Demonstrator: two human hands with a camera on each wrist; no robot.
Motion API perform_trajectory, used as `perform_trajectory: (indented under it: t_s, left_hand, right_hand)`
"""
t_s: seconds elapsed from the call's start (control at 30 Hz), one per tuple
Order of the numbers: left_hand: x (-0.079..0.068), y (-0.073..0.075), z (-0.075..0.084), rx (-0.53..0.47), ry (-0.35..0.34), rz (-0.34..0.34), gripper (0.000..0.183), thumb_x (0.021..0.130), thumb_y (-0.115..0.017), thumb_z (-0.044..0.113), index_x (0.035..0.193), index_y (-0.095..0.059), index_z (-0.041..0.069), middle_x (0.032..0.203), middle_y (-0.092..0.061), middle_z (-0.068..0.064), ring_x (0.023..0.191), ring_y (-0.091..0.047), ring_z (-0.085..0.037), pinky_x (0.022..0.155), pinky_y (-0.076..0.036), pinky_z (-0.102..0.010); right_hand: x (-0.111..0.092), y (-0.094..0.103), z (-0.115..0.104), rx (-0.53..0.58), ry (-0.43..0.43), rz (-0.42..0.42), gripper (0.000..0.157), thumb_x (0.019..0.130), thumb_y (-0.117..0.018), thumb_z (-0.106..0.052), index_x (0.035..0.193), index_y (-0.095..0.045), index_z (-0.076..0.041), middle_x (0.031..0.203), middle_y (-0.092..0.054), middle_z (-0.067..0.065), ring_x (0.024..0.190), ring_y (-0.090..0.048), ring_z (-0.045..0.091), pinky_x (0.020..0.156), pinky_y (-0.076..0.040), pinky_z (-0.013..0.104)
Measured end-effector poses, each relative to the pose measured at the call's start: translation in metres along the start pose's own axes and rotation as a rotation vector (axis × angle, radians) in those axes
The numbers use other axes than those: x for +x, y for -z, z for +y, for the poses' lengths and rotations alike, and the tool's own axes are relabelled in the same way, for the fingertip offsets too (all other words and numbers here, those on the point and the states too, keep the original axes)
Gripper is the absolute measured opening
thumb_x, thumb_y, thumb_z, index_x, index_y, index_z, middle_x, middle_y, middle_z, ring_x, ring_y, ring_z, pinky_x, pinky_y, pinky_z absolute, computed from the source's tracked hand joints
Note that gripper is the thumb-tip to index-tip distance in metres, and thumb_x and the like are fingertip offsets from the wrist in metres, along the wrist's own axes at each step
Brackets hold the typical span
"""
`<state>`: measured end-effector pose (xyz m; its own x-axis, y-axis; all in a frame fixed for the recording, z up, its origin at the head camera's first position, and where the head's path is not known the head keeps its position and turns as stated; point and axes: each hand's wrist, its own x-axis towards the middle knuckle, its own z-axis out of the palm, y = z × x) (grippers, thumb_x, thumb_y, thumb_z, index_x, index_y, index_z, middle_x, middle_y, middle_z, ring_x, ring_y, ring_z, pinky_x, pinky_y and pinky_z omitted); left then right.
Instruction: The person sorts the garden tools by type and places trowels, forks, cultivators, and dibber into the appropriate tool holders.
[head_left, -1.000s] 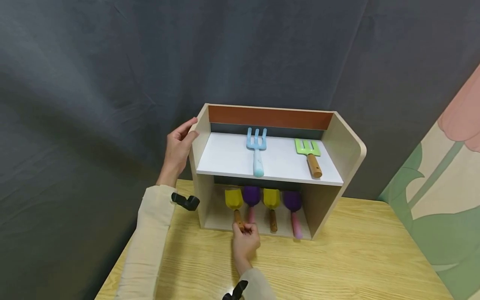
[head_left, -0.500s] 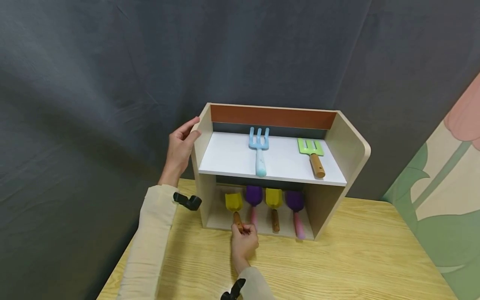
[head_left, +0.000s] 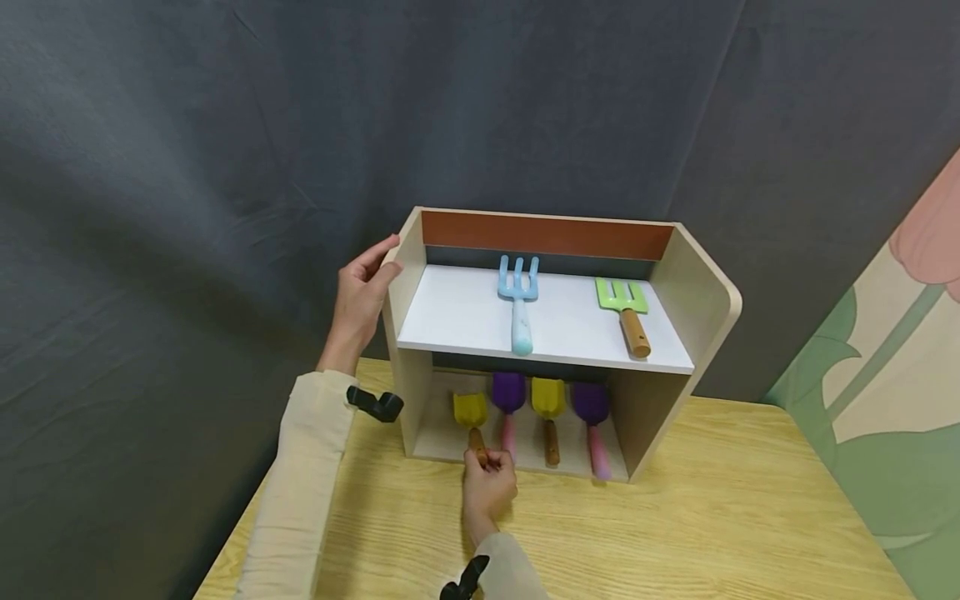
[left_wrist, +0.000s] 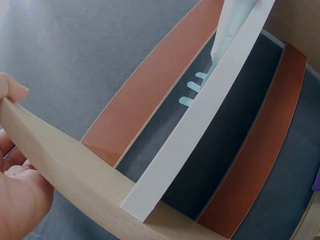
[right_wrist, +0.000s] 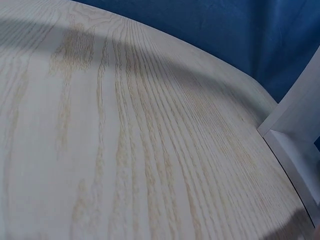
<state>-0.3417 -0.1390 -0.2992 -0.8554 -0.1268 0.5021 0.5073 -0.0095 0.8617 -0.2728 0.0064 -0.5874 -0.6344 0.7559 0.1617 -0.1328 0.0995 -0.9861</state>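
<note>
My left hand [head_left: 358, 304] grips the left side panel [left_wrist: 65, 165] of a small two-level wooden shelf [head_left: 708, 292], fingers and thumb on opposite sides of the panel. Down at the lower level, my right hand [head_left: 489, 485] pinches the brown handle of the leftmost yellow toy shovel [head_left: 470, 410], and the fingers cover the handle's end. Beside it lie a purple shovel [head_left: 508, 392] with a pink handle, another yellow shovel [head_left: 548, 397] and another purple shovel [head_left: 591, 403]. On the white upper board rest a light blue toy fork [head_left: 518, 292] and a green fork [head_left: 622, 296] with a brown handle.
The shelf stands on a wood-grain table [head_left: 720, 517]. Behind it hangs a dark grey curtain [head_left: 555, 100]. A panel with a painted flower [head_left: 915, 242] is at the right. The right wrist view shows mostly tabletop [right_wrist: 150, 140] and a shelf corner.
The head of the leftmost yellow shovel has sunk slightly toward the front, while the right hand keeps its pinch. The left hand stays on the panel. The head view has shifted a little.
</note>
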Motion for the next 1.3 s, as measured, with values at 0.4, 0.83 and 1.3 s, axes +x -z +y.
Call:
perform_trajectory:
  t_s: [0.4,0.83,1.3]
  left_hand:
    - [0.0,0.001,-0.002,0.008,0.001,-0.007,0.042,0.093,-0.055,0.007,0.135,-0.056,0.0,0.138,-0.053,-0.013,0.117,-0.05,-0.024,0.1,-0.039,-0.041]
    - [0.001,0.001,-0.003,0.002,-0.001,0.0,0.042,0.092,-0.056,0.007,0.133,-0.058,0.0,0.136,-0.055,-0.013,0.114,-0.052,-0.022,0.097,-0.04,-0.038]
    - [0.0,0.001,-0.002,-0.023,-0.008,0.001,0.042,0.091,-0.056,0.003,0.133,-0.057,-0.003,0.137,-0.054,-0.014,0.117,-0.052,-0.022,0.098,-0.041,-0.037]
  right_hand:
    - [-0.003,0.001,-0.001,-0.028,-0.043,-0.095,0.017,0.066,-0.079,-0.008,0.078,-0.067,-0.008,0.063,-0.063,-0.005,0.057,-0.058,0.008,0.051,-0.044,0.019]
    - [0.007,-0.009,-0.003,-0.04,-0.036,-0.224,0.022,0.066,-0.082,-0.006,0.081,-0.066,-0.002,0.07,-0.066,0.002,0.063,-0.063,0.014,0.056,-0.05,0.023]
    - [0.004,-0.025,-0.006,-0.122,-0.061,-0.229,0.021,0.066,-0.082,-0.011,0.08,-0.067,-0.007,0.071,-0.066,-0.001,0.065,-0.063,0.016,0.058,-0.051,0.032]
